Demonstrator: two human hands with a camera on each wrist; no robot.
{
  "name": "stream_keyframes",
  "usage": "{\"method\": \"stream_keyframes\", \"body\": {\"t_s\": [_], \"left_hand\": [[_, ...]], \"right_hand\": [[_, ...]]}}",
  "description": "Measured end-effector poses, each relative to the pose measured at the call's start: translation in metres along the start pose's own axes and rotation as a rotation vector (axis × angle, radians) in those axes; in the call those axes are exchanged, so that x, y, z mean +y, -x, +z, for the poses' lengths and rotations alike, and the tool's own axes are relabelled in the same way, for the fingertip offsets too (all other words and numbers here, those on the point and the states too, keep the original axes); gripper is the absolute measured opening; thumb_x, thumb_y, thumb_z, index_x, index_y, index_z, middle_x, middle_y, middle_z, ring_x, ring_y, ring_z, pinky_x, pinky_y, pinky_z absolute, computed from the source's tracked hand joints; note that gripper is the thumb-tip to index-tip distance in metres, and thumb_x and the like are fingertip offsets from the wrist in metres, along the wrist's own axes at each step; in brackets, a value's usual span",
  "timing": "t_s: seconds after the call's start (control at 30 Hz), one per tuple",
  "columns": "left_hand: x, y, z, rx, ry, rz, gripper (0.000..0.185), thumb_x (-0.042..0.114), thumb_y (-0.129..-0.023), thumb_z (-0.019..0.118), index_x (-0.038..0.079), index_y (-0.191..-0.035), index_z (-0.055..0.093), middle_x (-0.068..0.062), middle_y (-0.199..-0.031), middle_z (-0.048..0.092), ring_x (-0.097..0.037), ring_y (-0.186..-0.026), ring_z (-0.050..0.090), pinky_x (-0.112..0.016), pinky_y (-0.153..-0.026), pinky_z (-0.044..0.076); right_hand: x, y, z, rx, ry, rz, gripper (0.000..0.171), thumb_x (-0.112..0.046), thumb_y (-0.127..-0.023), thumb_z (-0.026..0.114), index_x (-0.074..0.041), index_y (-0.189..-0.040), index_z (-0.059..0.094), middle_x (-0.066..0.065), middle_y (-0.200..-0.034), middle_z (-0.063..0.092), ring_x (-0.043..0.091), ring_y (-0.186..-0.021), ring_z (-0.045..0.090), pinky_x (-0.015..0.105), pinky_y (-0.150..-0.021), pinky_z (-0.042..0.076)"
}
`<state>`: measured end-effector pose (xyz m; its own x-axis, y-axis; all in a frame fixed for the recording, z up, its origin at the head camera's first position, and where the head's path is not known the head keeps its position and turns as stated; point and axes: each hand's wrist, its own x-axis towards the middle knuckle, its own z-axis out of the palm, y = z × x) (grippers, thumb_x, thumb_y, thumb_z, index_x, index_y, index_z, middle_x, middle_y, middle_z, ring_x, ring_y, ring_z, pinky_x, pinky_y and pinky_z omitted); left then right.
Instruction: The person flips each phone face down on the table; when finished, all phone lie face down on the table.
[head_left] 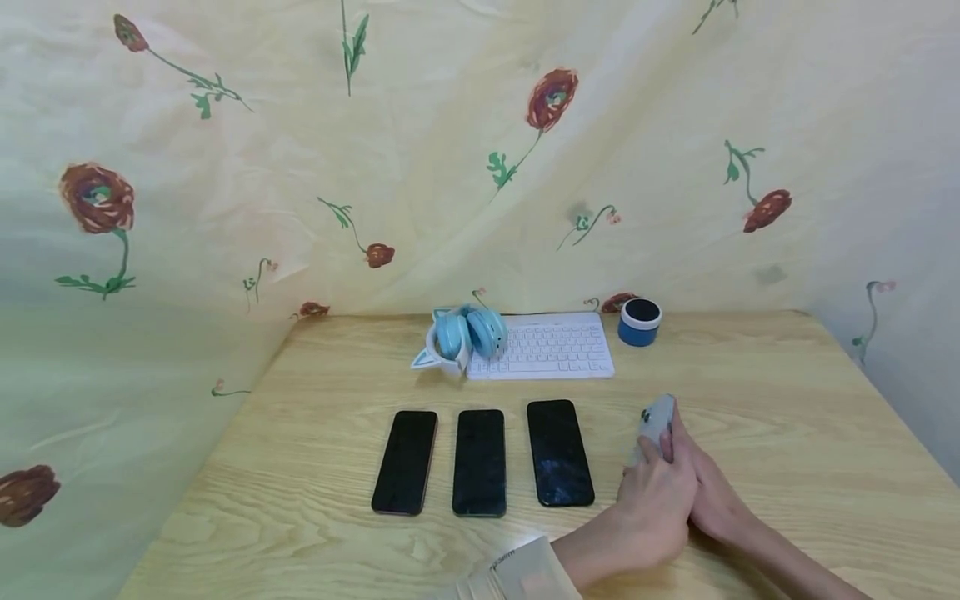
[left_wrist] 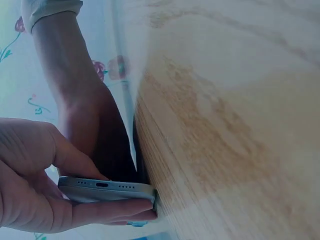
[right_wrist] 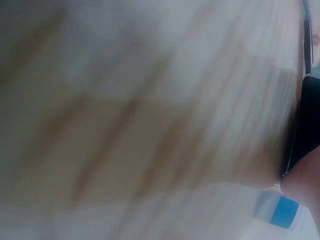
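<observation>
Both hands are on one silver-grey phone (head_left: 657, 421), tilted near the table's right side, with its camera lenses showing on the back. My left hand (head_left: 656, 504) grips its lower part. In the left wrist view, the thumb and fingers (left_wrist: 112, 210) hold the phone (left_wrist: 102, 190) from opposite faces, its charging-port end toward the camera. My right hand (head_left: 708, 492) holds it from the right side, partly hidden behind the left. A black face of the phone (right_wrist: 305, 125) and part of the right hand (right_wrist: 305, 180) appear in the right wrist view.
Left of the hands lie three phones with dark screens up: one left (head_left: 405, 462), one middle (head_left: 479, 462), one right (head_left: 560, 452). Behind them are a white keyboard (head_left: 558, 346), blue cat-ear headphones (head_left: 487, 332) overlapping it, and a blue jar (head_left: 638, 332). Flowered cloth (head_left: 420, 150) backs the table.
</observation>
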<state>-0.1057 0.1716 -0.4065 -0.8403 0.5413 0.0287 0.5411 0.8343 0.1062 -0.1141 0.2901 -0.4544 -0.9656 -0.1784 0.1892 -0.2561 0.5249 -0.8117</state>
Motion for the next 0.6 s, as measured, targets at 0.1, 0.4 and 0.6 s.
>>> {"method": "stream_keyframes", "body": {"t_s": [0.1, 0.4, 0.6], "left_hand": [[-0.0007, 0.0003, -0.0012, 0.011, 0.034, 0.003, 0.096, 0.028, -0.077, 0.08, 0.006, -0.151, 0.023, -0.019, -0.125, 0.052, -0.013, -0.092, 0.059, -0.024, -0.068, 0.05], [-0.0035, -0.0015, -0.0018, -0.031, 0.15, -0.017, 0.108, 0.021, -0.073, 0.083, 0.001, -0.151, 0.011, -0.009, -0.113, 0.047, -0.013, -0.092, 0.051, -0.022, -0.066, 0.046], [-0.0083, -0.0021, -0.0008, -0.049, 0.255, -0.036, 0.114, 0.017, -0.071, 0.084, -0.001, -0.152, 0.006, -0.014, -0.132, 0.043, -0.017, -0.102, 0.053, -0.022, -0.078, 0.048]], "right_hand": [[0.0013, -0.0008, 0.0006, 0.026, 0.019, -0.078, 0.058, -0.013, -0.108, 0.028, -0.005, -0.155, -0.004, 0.039, -0.152, 0.007, 0.034, -0.141, 0.013, 0.003, -0.099, 0.009], [0.0045, -0.0029, 0.0034, 0.124, 0.113, -0.327, 0.067, 0.014, -0.096, 0.037, -0.003, -0.156, 0.012, -0.006, -0.093, 0.048, 0.002, -0.096, 0.045, 0.014, -0.085, 0.026], [0.0053, -0.0027, 0.0041, 0.047, 0.122, -0.281, 0.064, 0.005, -0.101, 0.036, -0.01, -0.157, 0.01, 0.03, -0.153, 0.023, 0.01, -0.144, 0.014, 0.009, -0.106, 0.009]]}}
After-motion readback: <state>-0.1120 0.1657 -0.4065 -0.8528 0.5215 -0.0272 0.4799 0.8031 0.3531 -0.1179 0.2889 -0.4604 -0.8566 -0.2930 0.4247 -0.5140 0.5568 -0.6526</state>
